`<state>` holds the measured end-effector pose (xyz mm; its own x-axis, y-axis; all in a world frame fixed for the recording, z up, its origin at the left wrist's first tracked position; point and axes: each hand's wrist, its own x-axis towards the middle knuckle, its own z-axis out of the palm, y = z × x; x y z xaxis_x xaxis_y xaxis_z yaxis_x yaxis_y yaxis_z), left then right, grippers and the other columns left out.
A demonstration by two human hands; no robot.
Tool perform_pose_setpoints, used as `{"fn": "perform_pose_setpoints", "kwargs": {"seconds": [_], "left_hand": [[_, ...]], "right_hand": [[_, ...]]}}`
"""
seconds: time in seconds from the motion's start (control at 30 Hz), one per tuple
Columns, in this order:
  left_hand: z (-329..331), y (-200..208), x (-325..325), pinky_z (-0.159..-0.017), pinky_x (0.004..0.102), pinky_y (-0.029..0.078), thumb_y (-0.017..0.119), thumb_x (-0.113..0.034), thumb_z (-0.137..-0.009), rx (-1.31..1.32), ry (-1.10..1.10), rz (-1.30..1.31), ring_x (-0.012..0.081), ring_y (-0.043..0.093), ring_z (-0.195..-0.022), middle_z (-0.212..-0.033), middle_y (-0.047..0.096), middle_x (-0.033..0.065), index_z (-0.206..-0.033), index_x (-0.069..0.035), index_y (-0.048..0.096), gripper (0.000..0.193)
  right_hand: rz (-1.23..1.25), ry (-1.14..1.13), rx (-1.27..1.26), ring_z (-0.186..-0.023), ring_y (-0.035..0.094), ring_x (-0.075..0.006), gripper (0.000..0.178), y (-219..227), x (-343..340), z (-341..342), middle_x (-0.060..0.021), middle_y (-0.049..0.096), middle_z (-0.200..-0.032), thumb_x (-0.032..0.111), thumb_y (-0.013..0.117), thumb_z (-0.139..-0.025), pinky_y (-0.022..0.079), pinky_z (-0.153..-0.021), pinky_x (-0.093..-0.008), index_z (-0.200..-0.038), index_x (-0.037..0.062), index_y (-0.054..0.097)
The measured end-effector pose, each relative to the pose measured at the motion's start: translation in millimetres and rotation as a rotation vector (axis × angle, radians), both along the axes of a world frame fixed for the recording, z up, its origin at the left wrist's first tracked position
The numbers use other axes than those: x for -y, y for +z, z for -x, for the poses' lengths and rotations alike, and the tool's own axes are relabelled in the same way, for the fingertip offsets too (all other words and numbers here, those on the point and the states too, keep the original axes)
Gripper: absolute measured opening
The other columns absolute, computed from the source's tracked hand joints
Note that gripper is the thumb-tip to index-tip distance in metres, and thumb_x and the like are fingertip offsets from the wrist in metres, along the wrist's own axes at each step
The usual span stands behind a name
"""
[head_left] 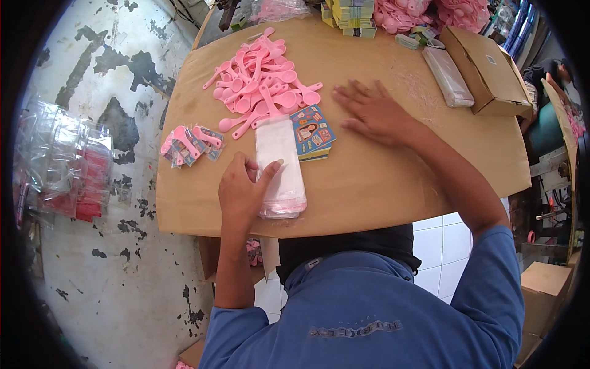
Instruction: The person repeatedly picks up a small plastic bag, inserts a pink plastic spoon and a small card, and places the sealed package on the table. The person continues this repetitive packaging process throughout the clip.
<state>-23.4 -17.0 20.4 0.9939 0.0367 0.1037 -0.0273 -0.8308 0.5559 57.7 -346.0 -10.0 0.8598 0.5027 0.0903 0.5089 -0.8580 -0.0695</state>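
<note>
A stack of clear plastic bags lies near the front edge of the table. My left hand rests at the stack's left side, its thumb stretched over the top bag and apart from the bent fingers. My right hand lies flat on the brown table covering, fingers spread, with nothing in it. Between the hands is a pile of blue printed cards, beside the bags. Behind them spreads a heap of pink plastic measuring spoons. One pink spoon lies at the top end of the bags.
Several bagged pink spoons with cards lie at the left. Farther right are a wrapped bundle of clear bags and a cardboard box. Yellowish card stacks and bags of pink spoons stand at the far edge.
</note>
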Motion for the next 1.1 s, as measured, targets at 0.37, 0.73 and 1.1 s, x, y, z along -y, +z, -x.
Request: {"fn": "perform_pose_setpoints", "kwargs": {"seconds": [0.37, 0.73, 1.1], "left_hand": [[10.1, -9.0, -10.0, -0.06, 0.0252, 0.045, 0.08, -0.023, -0.088, -0.052, 0.027, 0.346, 0.0074, 0.052, -0.065, -0.071, 0.06, 0.001, -0.084, 0.001, 0.063, 0.03], [13.6, -20.0, -13.4, -0.059, 0.024, 0.044, 0.075, -0.017, -0.093, 0.026, 0.063, 0.484, 0.0059, 0.05, -0.064, -0.071, 0.06, -0.0008, -0.085, 0.001, 0.065, 0.022], [11.9, -25.8, -15.8, -0.06, 0.0202, 0.04, 0.074, -0.016, -0.095, 0.024, 0.043, 0.575, 0.0024, 0.048, -0.068, -0.076, 0.058, -0.0046, -0.087, -0.001, 0.062, 0.021]], "right_hand": [[-0.129, -0.286, 0.078, -0.152, 0.027, -0.0396, 0.061, 3.1, 15.0, -66.6, -0.0228, 0.037, -0.16, 0.052, 0.047, -0.103, 0.02, -0.122, -0.0583, -0.137, 0.0024, 0.057], [-0.239, -0.2, -0.012, -0.158, 0.006, -0.0385, 0.109, -7.4, -32.8, -69.3, -0.0259, 0.011, -0.168, 0.076, 0.064, -0.08, 0.009, -0.121, -0.0669, -0.16, 0.0112, 0.028], [-0.211, -0.207, -0.07, -0.157, 0.002, -0.0415, 0.125, -9.4, -23.7, -71.4, -0.0274, 0.008, -0.168, 0.088, 0.059, -0.074, 0.004, -0.119, -0.0699, -0.161, 0.0069, 0.023]]}}
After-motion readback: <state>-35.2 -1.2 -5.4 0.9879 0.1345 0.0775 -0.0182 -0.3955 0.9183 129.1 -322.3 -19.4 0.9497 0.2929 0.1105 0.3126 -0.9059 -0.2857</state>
